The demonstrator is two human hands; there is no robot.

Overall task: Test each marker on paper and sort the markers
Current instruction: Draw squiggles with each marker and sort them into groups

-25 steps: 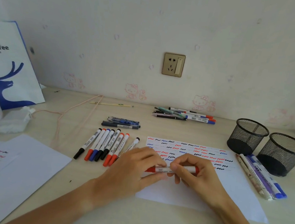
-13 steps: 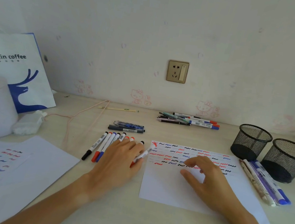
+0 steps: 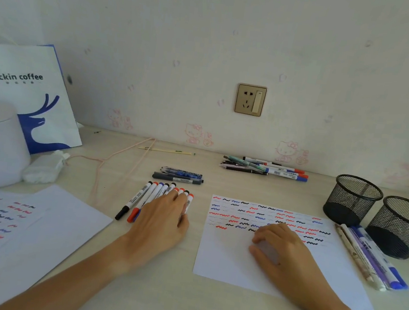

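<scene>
Here the left hand (image 3: 162,222) lies flat, palm down, on the row of markers (image 3: 142,198) to the left of the test sheet (image 3: 256,270). Its fingers are straight and spread over the right-hand markers of the row, pressing on them without curling round any. The row lies side by side on the desk (image 3: 157,289), slanting up to the right, with black, red and blue caps showing at both ends.

The right hand (image 3: 281,255) rests on the sheet, fingers loosely bent with their tips on the paper, holding nothing. The sheet's upper part carries rows of short red, blue and black squiggles.

Just behind the row lies a small pile of pens (image 3: 178,175); farther back, near the wall, another pile (image 3: 265,167). Right of the sheet a few more markers (image 3: 375,258) lie together, just beside two mesh cups (image 3: 354,197). A second squiggled sheet (image 3: 23,236) lies at the left, with a paper bag (image 3: 28,83) behind it.
</scene>
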